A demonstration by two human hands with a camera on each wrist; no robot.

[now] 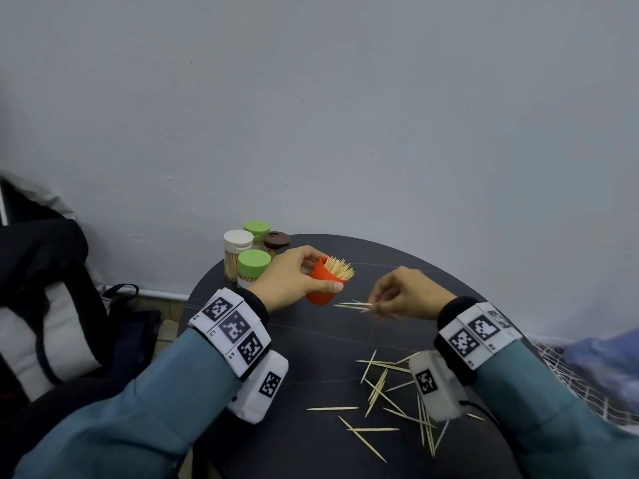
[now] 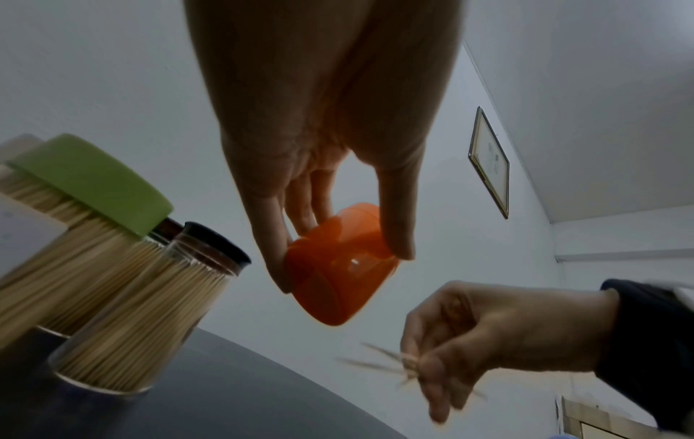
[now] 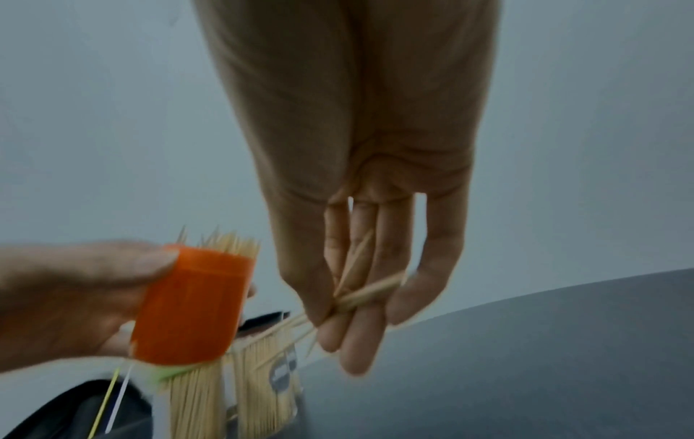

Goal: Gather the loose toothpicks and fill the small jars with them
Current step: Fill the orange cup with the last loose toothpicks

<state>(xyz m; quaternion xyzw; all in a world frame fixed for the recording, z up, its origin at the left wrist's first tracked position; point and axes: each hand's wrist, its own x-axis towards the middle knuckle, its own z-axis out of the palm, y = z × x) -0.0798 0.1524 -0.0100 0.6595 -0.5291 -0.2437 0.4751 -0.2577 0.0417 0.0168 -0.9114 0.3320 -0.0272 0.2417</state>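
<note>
My left hand (image 1: 300,275) grips a small orange jar (image 1: 323,284) above the round dark table (image 1: 311,347), tilted to the right, with toothpick tips (image 1: 340,266) bristling from its open mouth. The same orange jar (image 2: 338,267) shows from below in the left wrist view, and the orange jar (image 3: 195,306) sits left of my right hand in the right wrist view. My right hand (image 1: 403,295) pinches a small bundle of toothpicks (image 1: 354,305), points toward the jar, a short way right of it. Several loose toothpicks (image 1: 387,395) lie scattered near the front right.
Several capped jars full of toothpicks stand at the table's back left: a white-lidded jar (image 1: 238,252), two green-lidded jars (image 1: 254,267) and a brown-lidded jar (image 1: 276,240). A dark bag (image 1: 45,299) sits left of the table. The wall is close behind.
</note>
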